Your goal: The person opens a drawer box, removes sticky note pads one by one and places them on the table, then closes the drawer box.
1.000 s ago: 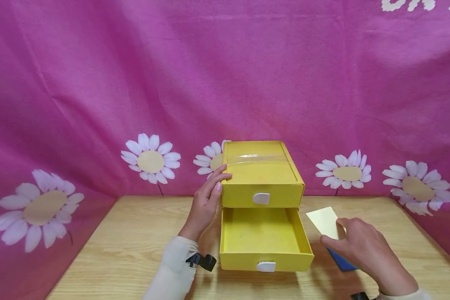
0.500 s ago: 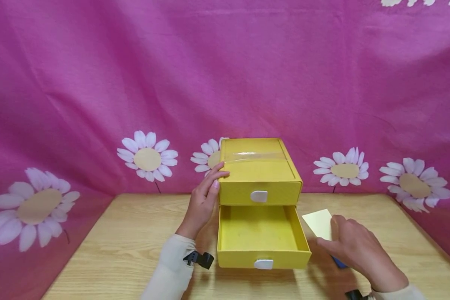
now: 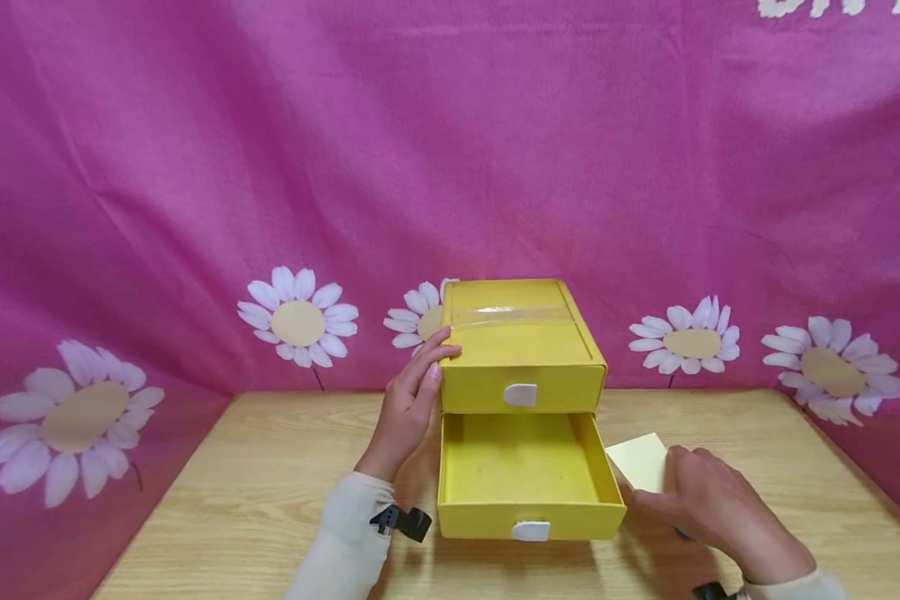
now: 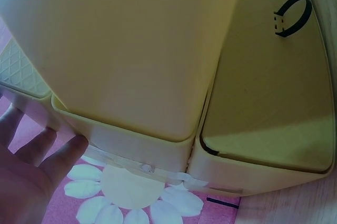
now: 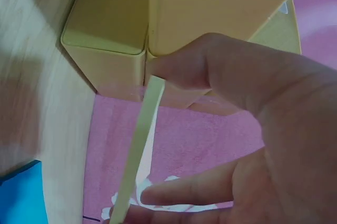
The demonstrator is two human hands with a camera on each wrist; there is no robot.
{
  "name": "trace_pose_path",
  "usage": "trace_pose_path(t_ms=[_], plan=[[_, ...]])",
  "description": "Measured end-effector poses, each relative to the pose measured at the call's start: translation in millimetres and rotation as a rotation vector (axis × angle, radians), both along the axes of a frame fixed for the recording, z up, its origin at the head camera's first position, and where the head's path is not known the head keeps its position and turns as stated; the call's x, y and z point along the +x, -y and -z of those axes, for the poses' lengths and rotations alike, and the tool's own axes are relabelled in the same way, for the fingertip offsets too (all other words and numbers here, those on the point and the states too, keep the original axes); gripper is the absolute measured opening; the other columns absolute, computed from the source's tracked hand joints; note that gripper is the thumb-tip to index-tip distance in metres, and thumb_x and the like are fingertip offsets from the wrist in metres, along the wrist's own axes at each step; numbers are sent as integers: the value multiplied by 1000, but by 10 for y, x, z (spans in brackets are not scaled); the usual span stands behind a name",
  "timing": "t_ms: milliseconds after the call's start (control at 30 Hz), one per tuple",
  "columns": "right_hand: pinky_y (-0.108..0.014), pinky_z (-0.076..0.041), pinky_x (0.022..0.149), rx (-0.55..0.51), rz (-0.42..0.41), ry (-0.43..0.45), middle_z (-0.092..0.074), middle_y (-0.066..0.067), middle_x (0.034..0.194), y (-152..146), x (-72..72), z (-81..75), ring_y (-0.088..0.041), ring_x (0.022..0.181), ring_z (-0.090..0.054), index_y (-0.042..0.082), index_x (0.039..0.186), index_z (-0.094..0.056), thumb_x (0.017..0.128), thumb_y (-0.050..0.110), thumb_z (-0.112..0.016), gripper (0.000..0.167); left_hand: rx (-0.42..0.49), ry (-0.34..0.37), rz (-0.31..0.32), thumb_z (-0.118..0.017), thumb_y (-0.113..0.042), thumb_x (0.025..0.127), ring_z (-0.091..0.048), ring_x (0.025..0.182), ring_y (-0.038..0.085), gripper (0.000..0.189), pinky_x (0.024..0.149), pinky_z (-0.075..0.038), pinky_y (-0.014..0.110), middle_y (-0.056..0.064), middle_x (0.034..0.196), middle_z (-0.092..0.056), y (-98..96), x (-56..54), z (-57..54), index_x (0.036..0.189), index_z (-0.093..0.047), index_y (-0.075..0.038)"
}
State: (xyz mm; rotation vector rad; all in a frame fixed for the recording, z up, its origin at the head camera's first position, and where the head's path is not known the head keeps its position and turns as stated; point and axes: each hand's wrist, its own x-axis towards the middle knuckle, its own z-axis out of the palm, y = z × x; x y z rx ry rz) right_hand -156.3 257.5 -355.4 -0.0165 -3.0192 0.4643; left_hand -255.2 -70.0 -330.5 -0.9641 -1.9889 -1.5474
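Note:
A yellow two-drawer box (image 3: 525,343) stands on the table, its upper drawer in and its lower drawer (image 3: 521,462) pulled out with nothing in it. My left hand (image 3: 405,408) rests on the box's upper left side, fingers extended over the top edge. To the right of the lower drawer, my right hand (image 3: 720,500) pinches a pale yellow sticky-note pad (image 3: 640,461) between thumb and fingers. The right wrist view shows the pad (image 5: 138,148) edge-on as a thin stack, held above the table. Beneath the right hand lies a flat blue thing (image 5: 23,195), mostly hidden in the head view.
Both drawers have white pull tabs, the upper tab (image 3: 521,395) and the lower tab (image 3: 531,531). Clear tape (image 3: 506,315) runs across the box top. A pink cloth (image 3: 495,150) with printed daisies hangs behind the wooden table (image 3: 270,500).
My right hand has shifted slightly left and lower with the sticky-note pad, covering more of the blue thing. The left hand and the drawers hold their places.

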Motion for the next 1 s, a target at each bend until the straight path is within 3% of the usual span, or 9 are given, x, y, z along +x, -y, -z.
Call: trace_pose_path(t_ms=[133, 367, 1000], plan=[[-32, -35, 52, 6, -8, 60, -43, -4, 63, -5, -25, 17, -19, 59, -44, 8, 73, -45, 75, 44, -74, 46, 1, -1, 8, -40, -2, 101, -35, 139, 24, 30, 113, -29, 31, 15, 146, -45, -11, 0, -7, 125, -58, 0], [-41, -44, 60, 5, -13, 134, -48, -8, 71, -3, -78, 49, -25, 68, -51, 0, 93, -48, 73, 42, -75, 54, 3, -9, 7, -39, -1, 101, -35, 139, 26, 31, 114, -28, 32, 16, 145, -45, -8, -1, -17, 125, -58, 1], [-30, -35, 53, -24, -35, 143, -43, -3, 61, -12, -92, 221, -18, 57, -42, 7, 72, -47, 68, 34, -73, 38, 4, 5, -2, -40, -2, 101, -34, 140, 26, 30, 115, -26, 31, 15, 145, -46, -6, 5, 5, 124, -59, 1]])
